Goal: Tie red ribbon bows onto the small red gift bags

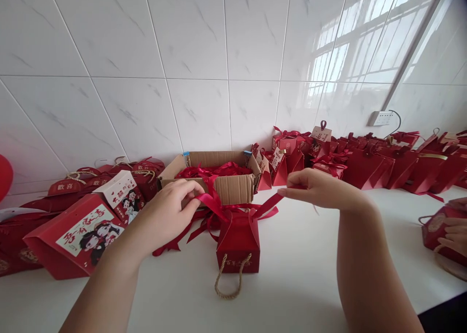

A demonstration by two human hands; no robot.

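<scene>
A small red gift box (pixel 238 243) with a rope handle stands on the white table (pixel 292 284) in front of me. A red ribbon (pixel 268 205) runs across its top. My left hand (pixel 168 215) is closed, pinching the ribbon's left end above the box. My right hand (pixel 317 189) is closed on the ribbon's right end, pulling it out to the right. Behind the box stands an open cardboard carton (pixel 228 184) filled with red ribbons.
Larger red boxes with a printed cartoon couple (pixel 78 235) lie at the left. Several finished red gift boxes (pixel 368 165) line the tiled wall at the right. Another person's hand (pixel 454 235) rests on a red box at the right edge. A wall socket (pixel 380 118) is above.
</scene>
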